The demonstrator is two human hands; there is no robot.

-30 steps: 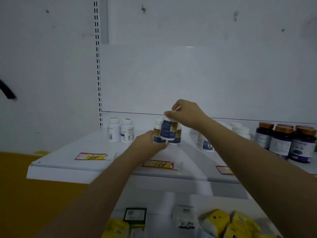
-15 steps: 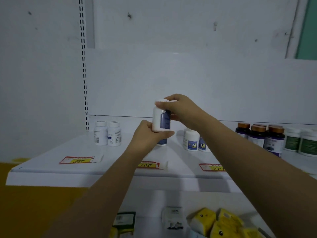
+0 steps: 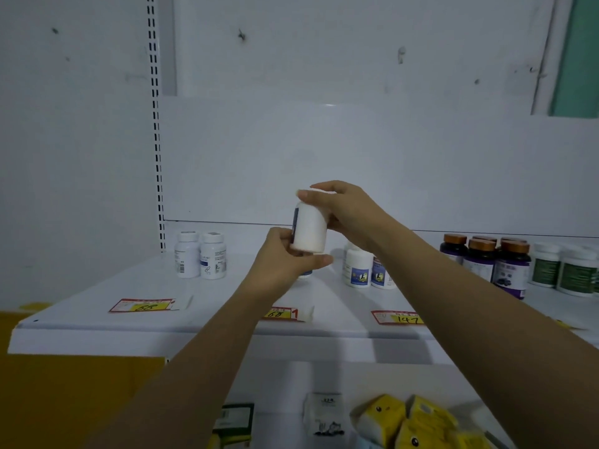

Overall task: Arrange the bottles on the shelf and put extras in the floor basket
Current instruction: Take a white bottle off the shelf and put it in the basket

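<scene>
Head view: white bottle [image 3: 309, 226] held upright in mid-air above the middle of the shelf [image 3: 227, 296], its plain back mostly toward the camera. Left hand [image 3: 285, 259] cupped round the bottle's base, thumb pressed under its near edge. Right hand [image 3: 340, 209] clamped over the cap from above and from the right. Two white bottles [image 3: 200, 255] standing side by side at far left of the shelf. Blue-labelled bottles [image 3: 368, 270] just right of the hands. Dark bottles with brown caps [image 3: 496, 262] further right, then green-labelled ones [image 3: 565, 270]. Price tags [image 3: 146, 305] along the near edge. Yellow packs [image 3: 408, 419] on the lower shelf.
</scene>
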